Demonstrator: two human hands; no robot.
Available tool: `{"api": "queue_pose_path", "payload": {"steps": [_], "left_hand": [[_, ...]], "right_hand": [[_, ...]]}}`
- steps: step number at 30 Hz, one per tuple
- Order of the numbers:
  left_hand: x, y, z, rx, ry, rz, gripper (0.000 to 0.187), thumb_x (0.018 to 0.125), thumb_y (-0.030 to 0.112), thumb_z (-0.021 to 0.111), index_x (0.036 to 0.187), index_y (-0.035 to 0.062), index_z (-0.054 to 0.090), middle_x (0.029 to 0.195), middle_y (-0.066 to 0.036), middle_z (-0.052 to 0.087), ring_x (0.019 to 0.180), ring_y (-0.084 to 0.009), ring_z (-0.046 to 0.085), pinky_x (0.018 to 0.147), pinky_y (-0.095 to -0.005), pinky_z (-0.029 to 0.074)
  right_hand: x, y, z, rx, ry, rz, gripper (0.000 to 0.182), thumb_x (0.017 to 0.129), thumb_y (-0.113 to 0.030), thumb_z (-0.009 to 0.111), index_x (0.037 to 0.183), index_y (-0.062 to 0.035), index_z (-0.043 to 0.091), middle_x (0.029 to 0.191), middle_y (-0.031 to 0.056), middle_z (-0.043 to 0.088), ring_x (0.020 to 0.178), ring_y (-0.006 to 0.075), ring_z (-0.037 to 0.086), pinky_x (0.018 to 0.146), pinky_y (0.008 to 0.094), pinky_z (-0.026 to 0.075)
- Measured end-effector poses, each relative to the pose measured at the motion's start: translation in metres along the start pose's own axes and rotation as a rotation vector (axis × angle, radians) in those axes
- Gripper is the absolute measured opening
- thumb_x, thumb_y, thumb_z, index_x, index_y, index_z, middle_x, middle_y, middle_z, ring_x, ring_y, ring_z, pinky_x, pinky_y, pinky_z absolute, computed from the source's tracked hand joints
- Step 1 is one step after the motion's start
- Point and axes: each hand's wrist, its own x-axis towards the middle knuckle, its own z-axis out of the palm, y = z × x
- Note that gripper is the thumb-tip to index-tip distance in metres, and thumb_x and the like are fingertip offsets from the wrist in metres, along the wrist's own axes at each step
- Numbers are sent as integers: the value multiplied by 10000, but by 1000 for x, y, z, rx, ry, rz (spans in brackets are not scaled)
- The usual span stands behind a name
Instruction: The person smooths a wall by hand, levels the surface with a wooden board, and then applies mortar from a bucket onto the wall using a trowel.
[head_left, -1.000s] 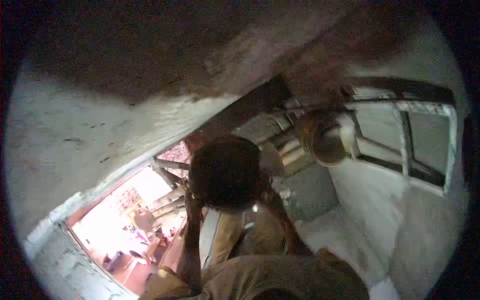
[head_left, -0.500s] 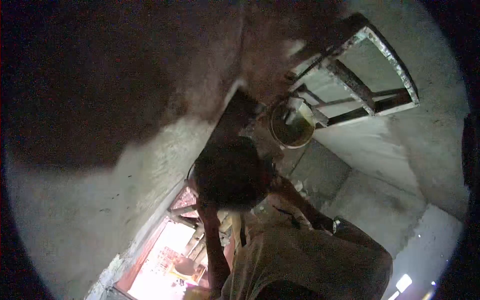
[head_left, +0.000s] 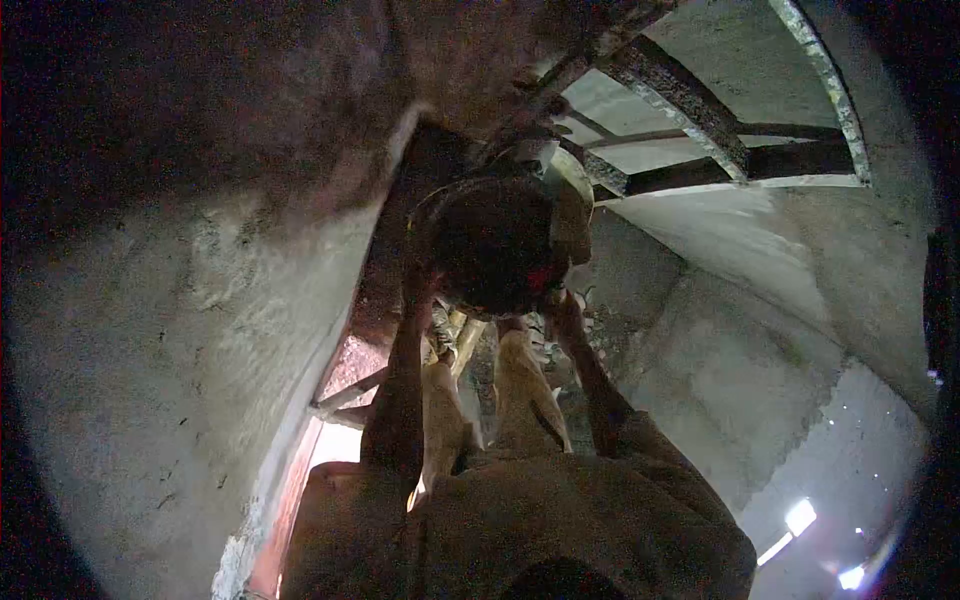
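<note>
A dark, round pan (head_left: pixel 490 245) is held out in front of my body, and its inside is too dark to make out. My left hand (head_left: pixel 418 288) grips its left edge, though shadow covers most of the fingers. At the opposite edge, my right hand (head_left: pixel 562 305) is closed on the pan too. Behind the pan's far right side shows a bucket (head_left: pixel 575 180) with a pale rim, partly hidden by the pan.
A metal frame with crossbars (head_left: pixel 740 150) stands against the right wall. Rough plaster wall (head_left: pixel 250 290) rises close on the left, beside a bright opening (head_left: pixel 335 445) at the lower left. Rubble (head_left: pixel 615 340) lies on the floor near my legs.
The pan has moved away from my body, up in the view, and overlaps the bucket. Both arms reach farther out, and my view has shifted so my legs show.
</note>
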Motion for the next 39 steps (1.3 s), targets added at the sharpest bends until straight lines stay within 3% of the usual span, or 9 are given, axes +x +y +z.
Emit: {"api": "queue_pose_path", "payload": {"steps": [5,12,15,20,23,25,27,34,39], "left_hand": [[-19,-7,-10,297,55,483,590,972,340,583,1412,-24,435,1303,-191,548,1214,-339,512,1030,-458,389],[-19,4,8,510,121,364,608,1021,315,481,1498,-20,307,1448,-241,439,1346,-359,418,1108,-428,328],[-24,-28,20,1695,298,863,598,1041,332,408,1501,-28,279,1483,-273,389,1365,-392,395,1120,-452,323],[-50,46,43,318,190,315,553,1034,234,426,1507,-13,278,1476,-293,386,1370,-439,375,1126,-471,349],[-43,29,40,381,184,315,549,1026,255,456,1487,-17,330,1481,-283,387,1357,-442,389,1120,-464,357],[0,-28,54,853,338,852,554,1030,306,448,1465,-27,368,1470,-291,394,1356,-437,390,1119,-471,352],[-12,-11,75,494,239,454,540,1011,225,472,1479,-15,350,1521,-269,342,1413,-426,322,1149,-464,328],[-8,-11,70,386,242,547,526,1030,285,433,1477,21,348,1513,-254,364,1394,-424,360,1079,-470,396],[-72,83,73,-39,412,479,511,1023,322,475,1451,49,410,1346,-229,563,1161,-405,595,965,-477,473]], "right_hand": [[-21,-43,-17,-395,-87,-54,526,896,-324,717,1286,-27,525,1064,127,660,905,273,658,760,442,544],[-83,-172,-63,-1537,-28,-701,399,946,-325,627,1223,-53,533,977,170,635,846,349,654,658,485,518],[6,-146,-55,-1788,-41,-711,364,1007,-294,508,1308,-90,509,1076,163,645,939,355,660,751,508,519],[137,-142,34,-1365,-123,-616,374,1004,-309,515,1298,-79,521,1107,177,634,998,339,640,803,486,513],[139,-95,57,-1186,-211,-512,380,1002,-318,520,1292,-72,528,1126,185,628,1034,330,628,834,473,509],[118,-81,44,-1160,-230,-399,385,1001,-324,522,1288,-68,533,1138,191,623,1058,323,620,855,464,507],[86,-79,32,-1144,-253,-273,390,1000,-330,525,1285,-63,538,1151,197,619,1081,317,612,876,456,504],[27,-163,-7,-1635,-585,-390,365,963,-325,559,1198,-47,581,1015,180,651,957,332,647,827,458,520],[46,-261,-12,-1768,-237,-535,353,930,-325,587,1111,-26,636,889,176,690,829,341,691,764,461,547]]}}
